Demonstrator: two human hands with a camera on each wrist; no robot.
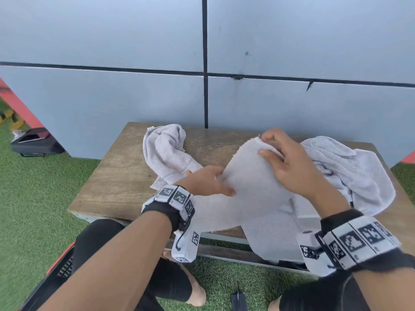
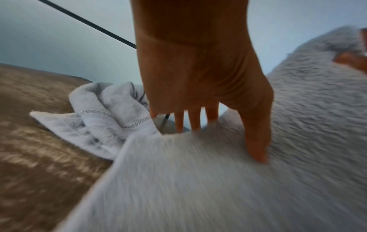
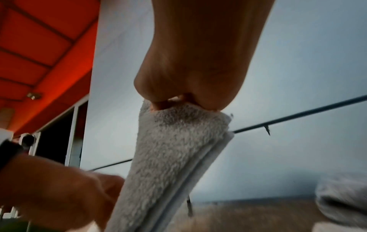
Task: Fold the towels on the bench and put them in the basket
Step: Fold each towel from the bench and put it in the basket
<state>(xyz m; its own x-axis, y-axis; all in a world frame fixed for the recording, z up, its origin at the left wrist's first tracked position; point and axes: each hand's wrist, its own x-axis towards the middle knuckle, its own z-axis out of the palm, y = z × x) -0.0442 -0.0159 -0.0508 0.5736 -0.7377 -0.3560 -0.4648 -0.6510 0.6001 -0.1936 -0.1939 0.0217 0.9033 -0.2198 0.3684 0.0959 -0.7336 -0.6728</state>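
Towel, pale grey and fluffy, was held up over the wooden bench, its lower end draped over the near edge and cut from sight behind the right wrist strap. Its top corner was pinched between thumb and curled fingers of the right hand; in the right wrist view those fingertips were largely buried in the pile, and two layers with a flat white hem were seen running down the edge. The left hand was laid against the towel's left side, thumb pressed on the front face and fingers reaching behind the cloth, where their tips were hidden. Much of the left wrist view was smeared by motion blur, so the weave lower down could not be made out.

A crumpled towel with a dotted woven border was seen lying at the bench's far left, just beside the left hand. A larger heap of white towelling was spread at the right end, partly covered by the right forearm. Only a dark corner of a basket, orange-rimmed, was shown at the lower left on the green turf, mostly blocked by the left arm.
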